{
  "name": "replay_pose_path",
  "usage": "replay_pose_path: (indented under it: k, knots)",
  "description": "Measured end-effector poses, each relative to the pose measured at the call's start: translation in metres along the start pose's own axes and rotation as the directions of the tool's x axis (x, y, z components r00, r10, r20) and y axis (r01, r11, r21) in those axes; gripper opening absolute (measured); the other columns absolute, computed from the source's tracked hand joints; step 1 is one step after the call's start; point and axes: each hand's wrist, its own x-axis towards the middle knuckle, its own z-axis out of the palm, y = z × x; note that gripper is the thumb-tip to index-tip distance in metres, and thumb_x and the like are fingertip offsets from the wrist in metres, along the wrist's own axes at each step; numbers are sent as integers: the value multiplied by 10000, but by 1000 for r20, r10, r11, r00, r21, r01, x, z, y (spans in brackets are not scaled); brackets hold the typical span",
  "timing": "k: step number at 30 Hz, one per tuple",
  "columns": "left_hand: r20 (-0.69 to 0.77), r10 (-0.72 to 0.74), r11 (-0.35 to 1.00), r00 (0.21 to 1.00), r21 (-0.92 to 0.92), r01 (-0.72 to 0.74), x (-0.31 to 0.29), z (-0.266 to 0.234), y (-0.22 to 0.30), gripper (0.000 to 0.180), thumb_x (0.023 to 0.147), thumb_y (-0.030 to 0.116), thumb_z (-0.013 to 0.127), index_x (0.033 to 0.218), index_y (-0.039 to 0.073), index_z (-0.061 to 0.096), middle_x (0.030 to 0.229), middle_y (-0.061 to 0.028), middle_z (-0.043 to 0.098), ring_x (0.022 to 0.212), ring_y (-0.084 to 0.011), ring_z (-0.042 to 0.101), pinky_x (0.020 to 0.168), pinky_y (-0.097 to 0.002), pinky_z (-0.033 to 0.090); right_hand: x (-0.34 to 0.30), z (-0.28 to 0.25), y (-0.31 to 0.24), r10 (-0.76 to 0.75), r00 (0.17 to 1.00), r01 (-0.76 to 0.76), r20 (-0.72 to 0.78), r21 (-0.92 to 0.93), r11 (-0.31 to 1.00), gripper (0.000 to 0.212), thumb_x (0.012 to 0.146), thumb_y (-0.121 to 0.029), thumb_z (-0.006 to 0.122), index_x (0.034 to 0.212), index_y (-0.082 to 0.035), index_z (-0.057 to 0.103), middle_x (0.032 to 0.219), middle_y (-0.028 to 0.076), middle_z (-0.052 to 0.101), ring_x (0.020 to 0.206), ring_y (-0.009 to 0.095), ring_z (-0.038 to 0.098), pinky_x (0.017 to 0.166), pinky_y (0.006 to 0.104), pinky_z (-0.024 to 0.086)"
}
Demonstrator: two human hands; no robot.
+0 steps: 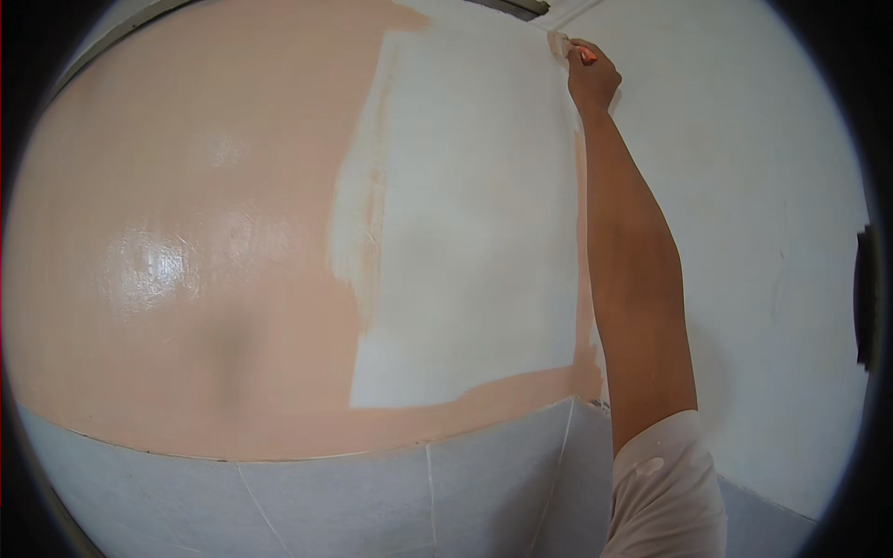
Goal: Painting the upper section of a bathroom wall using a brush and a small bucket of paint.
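Note:
High up in the corner where two walls meet, my right hand is closed round the orange-red handle of a paintbrush. The bristles carry peach paint and touch the wall at the corner. My right arm stretches up in front of the corner line and covers part of it. Wet, glossy peach paint covers the left part of the wall. Between it and the corner is a white unpainted patch, edged with peach along the bottom and along the corner's lower part. My left hand is out of the picture.
Grey tiles line the lower wall beneath the paint. The adjoining white wall stands to the right, with a dark object at its far edge. A dark frame edge runs along the top, close to the brush.

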Motion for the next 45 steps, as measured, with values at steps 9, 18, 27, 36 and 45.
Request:
replay_pose_path:
  k: [9, 18, 27, 36, 45]
  knots:
    - [82, 4, 996, 997, 90, -12, 40, -25, 18, 440, 955, 481, 361, 689, 152, 480, 516, 47, 324, 417, -116, 280, 405, -300, 240, 19, 22, 11, -108, 982, 137, 153, -194, 971, 227, 872, -203, 586, 1049, -113, 698, 908, 114, 706, 859, 305, 667, 805, 376, 521]
    - [84, -32, 991, 996, 131, 21, 84, -32, 15, 460, 924, 543, 384, 685, 166, 494, 485, 53, 334, 382, -118, 277, 367, -288, 217, 50, 44, 16, -295, 901, 385, 319, -273, 882, 243, 857, -277, 593, 1025, -149, 713, 952, 108, 705, 906, 298, 665, 824, 379, 511]
    - [-13, 197, 753, 980, 642, -143, 194, -56, -92, 470, 935, 535, 365, 717, 151, 526, 496, 46, 362, 380, -117, 286, 367, -289, 235, 68, 40, -33, -141, 943, 178, 303, -96, 979, 227, 824, -240, 637, 993, -113, 718, 842, 81, 688, 782, 210, 623, 699, 327, 484]
    - [-15, -157, 987, 987, -18, 157, 7, -18, 6, 472, 943, 538, 370, 770, 143, 562, 514, 36, 386, 377, -105, 281, 358, -272, 230, 19, -15, 23, 218, 975, -207, 46, -178, 962, 275, 803, -315, 583, 961, -146, 733, 922, 71, 716, 913, 273, 673, 849, 365, 505]
    - [-49, 33, 999, 998, 20, -32, 56, -21, 7, 477, 949, 533, 373, 772, 132, 559, 500, 34, 374, 377, -107, 279, 359, -269, 226, 17, 9, 26, -121, 979, 140, 167, -112, 984, 251, 859, -266, 541, 1029, -193, 710, 954, 129, 698, 927, 332, 652, 834, 401, 511]
